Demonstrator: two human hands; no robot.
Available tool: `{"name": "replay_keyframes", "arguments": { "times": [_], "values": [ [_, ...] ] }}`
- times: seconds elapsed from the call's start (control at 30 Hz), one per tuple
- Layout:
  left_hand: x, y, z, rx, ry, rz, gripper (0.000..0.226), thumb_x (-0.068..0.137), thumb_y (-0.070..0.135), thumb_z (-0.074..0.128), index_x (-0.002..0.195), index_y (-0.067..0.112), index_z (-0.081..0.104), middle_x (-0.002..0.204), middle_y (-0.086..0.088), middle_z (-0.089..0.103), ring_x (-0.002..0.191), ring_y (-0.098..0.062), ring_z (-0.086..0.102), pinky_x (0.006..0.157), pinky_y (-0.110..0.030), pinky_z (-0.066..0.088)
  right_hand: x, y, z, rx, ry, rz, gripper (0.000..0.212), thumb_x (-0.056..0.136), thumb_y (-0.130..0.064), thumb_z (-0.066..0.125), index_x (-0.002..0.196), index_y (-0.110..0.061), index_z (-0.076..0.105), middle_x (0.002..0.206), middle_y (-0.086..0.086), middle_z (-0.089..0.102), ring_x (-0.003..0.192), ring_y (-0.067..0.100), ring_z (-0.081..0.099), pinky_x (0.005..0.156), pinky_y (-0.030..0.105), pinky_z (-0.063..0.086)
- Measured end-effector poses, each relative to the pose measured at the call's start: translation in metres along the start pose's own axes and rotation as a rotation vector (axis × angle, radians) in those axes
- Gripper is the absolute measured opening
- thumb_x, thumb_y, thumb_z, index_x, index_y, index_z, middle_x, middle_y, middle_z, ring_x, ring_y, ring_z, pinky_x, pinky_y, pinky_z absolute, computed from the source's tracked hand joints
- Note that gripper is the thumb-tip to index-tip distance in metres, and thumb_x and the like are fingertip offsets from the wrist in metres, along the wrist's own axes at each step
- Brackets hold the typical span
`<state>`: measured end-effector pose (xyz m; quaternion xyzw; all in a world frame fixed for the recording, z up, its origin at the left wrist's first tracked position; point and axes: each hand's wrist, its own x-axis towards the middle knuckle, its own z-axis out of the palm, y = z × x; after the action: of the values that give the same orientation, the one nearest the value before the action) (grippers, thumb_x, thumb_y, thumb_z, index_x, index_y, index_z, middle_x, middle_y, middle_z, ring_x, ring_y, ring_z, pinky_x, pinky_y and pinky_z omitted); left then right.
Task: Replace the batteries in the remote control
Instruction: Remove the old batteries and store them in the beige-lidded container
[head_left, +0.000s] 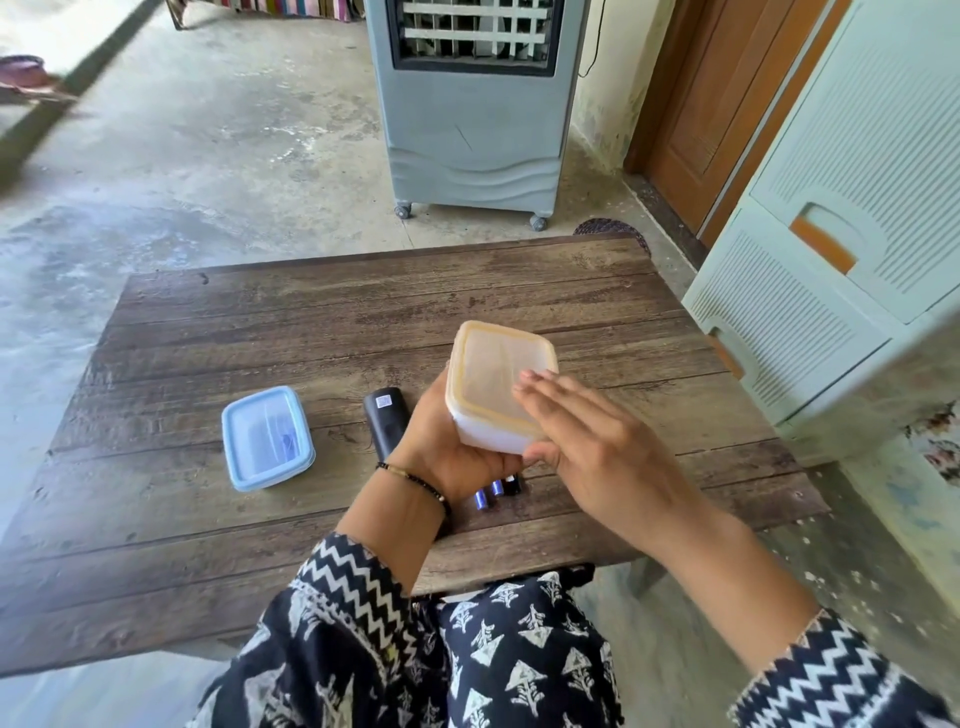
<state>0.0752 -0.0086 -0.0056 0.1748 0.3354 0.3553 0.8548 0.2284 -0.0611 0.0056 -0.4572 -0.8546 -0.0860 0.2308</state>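
Note:
My left hand (448, 441) grips a white plastic box with an orange-rimmed lid (493, 382), held tilted above the wooden table (218, 519). Over the lid's near right corner lies my right hand (587, 441), flat with its fingers stretched out, the thumb against the box's lower edge. A black remote control (383, 422) lies on the table, partly hidden behind my left hand. Just below that hand, several batteries (494, 491) with blue and black ends lie side by side.
A blue-lidded clear box (267, 438) stands on the table's left side, with something blue inside. Beyond the table stands a grey air cooler (470, 130) on wheels. A pale green drawer cabinet (831, 234) stands at the right, next to a wooden door.

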Motion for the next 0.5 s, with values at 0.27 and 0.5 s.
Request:
{"name": "replay_keyframes", "arguments": {
  "times": [0.27,0.5],
  "values": [
    [-0.001,-0.006,-0.014,0.157,0.055,-0.021,0.065,0.089,0.066,0.019,0.098,0.018,0.063,0.075,-0.004,0.072,0.064,-0.022,0.068,0.063,-0.037,0.052,0.007,0.003,-0.011,0.272,0.292,0.264,0.034,0.093,-0.021,0.042,0.104,0.003,0.063,0.077,0.010,0.069,0.062,-0.007,0.052,0.063,0.001,0.043],
    [-0.005,-0.003,-0.013,0.164,0.005,-0.004,0.059,0.072,0.062,0.049,0.113,0.021,0.059,0.093,-0.004,0.066,0.080,-0.025,0.066,0.075,-0.047,0.053,0.023,0.020,-0.014,0.376,0.450,0.566,0.038,0.094,-0.033,0.041,0.097,-0.004,0.065,0.094,0.004,0.056,0.074,0.024,0.061,0.061,0.040,0.054]
  ]
}}
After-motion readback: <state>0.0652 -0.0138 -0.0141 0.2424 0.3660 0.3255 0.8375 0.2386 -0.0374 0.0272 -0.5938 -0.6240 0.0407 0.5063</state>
